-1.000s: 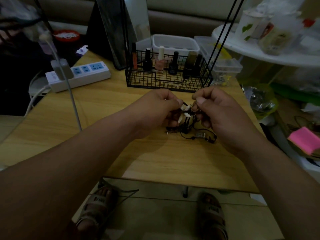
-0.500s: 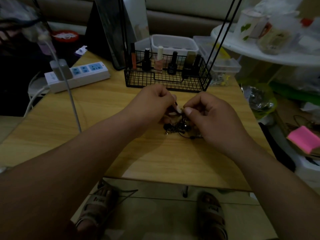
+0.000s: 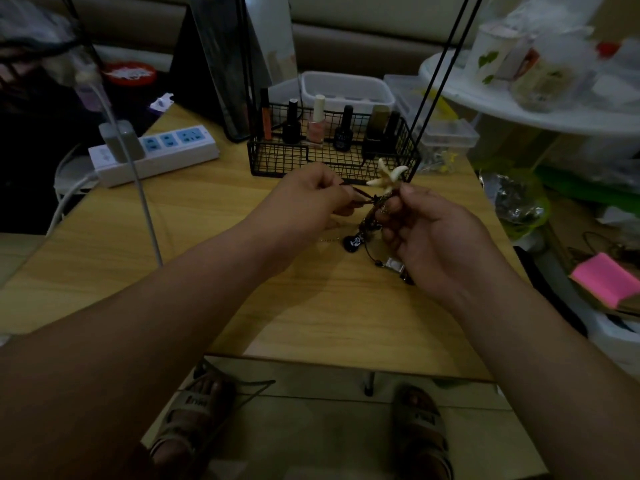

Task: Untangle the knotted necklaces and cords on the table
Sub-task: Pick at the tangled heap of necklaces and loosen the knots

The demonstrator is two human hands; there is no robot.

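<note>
Two hands that were bunched close over the tangle half a second ago are now wider apart, with the tangle drawn up between them. One knotted tangle of cords (image 3: pixel 371 221) shows. Three pale tooth-shaped pieces (image 3: pixel 387 175) stick up at its top, and one black pendant (image 3: pixel 353 243) and one silver tag (image 3: pixel 394 265) trail low by the bench (image 3: pixel 207 220). The left hand (image 3: pixel 308 199) pinches a dark cord leading into the knot. The right hand (image 3: pixel 440 247) pinches the knot just beneath the pale pieces.
</note>
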